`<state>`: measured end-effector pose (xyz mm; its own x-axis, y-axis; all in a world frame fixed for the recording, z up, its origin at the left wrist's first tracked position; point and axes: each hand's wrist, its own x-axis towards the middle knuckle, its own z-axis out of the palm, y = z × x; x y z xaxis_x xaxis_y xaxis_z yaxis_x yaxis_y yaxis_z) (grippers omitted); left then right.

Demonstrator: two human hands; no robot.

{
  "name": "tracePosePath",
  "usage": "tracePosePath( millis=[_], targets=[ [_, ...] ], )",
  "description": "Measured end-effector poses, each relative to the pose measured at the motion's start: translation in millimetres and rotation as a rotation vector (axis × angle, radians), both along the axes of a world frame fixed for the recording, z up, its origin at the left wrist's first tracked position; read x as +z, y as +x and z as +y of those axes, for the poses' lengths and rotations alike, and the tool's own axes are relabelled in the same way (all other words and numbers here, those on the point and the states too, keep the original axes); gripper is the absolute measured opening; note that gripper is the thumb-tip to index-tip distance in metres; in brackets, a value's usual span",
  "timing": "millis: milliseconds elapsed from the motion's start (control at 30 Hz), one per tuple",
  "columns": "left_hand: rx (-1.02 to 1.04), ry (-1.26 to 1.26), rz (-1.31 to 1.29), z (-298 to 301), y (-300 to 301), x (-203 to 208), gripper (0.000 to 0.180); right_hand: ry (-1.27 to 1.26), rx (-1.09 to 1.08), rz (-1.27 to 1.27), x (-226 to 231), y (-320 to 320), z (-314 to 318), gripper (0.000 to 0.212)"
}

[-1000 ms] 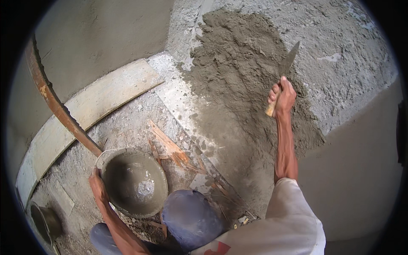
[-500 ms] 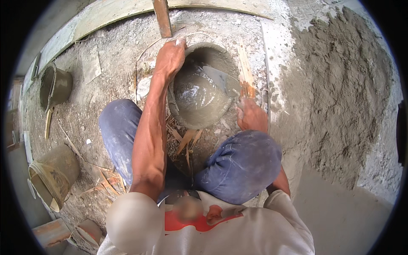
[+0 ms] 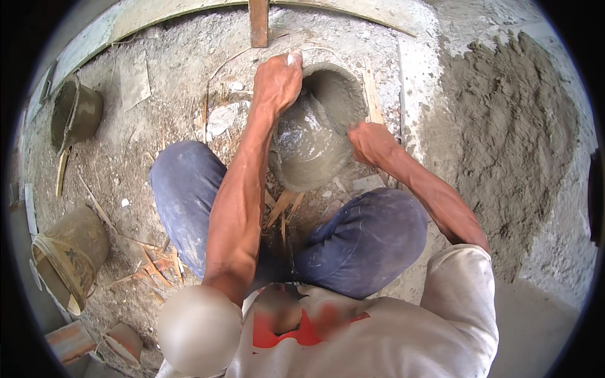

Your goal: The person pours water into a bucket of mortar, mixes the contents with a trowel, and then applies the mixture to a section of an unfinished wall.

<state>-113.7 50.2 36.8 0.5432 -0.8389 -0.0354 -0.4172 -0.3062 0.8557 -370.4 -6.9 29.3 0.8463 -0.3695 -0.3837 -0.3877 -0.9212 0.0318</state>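
While the mortar bucket [image 3: 344,92], set on the ground [image 3: 129,160], is gripped at its rim by the left hand [image 3: 278,83], fingers curled, the right hand [image 3: 373,143] is closed opposite, its grasp obscured.

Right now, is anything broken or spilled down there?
Yes. Splintered wood lies by the mortar bucket, and more wood scraps are strewn left of the legs; their jagged ends look broken. Some grey mortar is smeared on the pale strip beside the mortar heap, which looks messy.
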Motion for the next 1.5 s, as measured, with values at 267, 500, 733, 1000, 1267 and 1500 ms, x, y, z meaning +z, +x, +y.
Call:
tracePosePath(
  millis=[267, 500, 733, 1000, 1267, 1500],
  targets=[
    [0.060, 0.015, 0.031, -2.1, 1.7, -2.0, 0.051, -0.044, 0.034, -0.125, -1.9, -23.1, 43.1, 0.021],
    [0.042, 0.036, 0.002, -4.5, -1.8, 4.9, 0.053, -0.049, -0.056, -0.167, 19.3, -30.2, 53.9, 0.035],
    [-0.035, 0.026, -0.048, -2.5, -16.6, 12.8, 0.054, 0.043, -0.001, 0.065, 16.5, 14.9, -5.7, 0.018],
    [-0.013, -0.006, -0.002, 2.3, -4.8, 7.1, 0.053, 0.503, -0.232, 0.221, -21.2, -0.5, -15.9, 0.019],
    [0.037, 0.021, 0.094, -0.1, -5.1, 9.2, 0.054, 0.818, -0.454, -0.411, -72.5, 7.6, 64.7, 0.030],
    [0.018, 0.117, 0.064, -3.5, 1.1, 12.0, 0.057, 1.443, -1.200, -0.298, -46.0, 22.1, 86.0, 0.041]
  ],
)
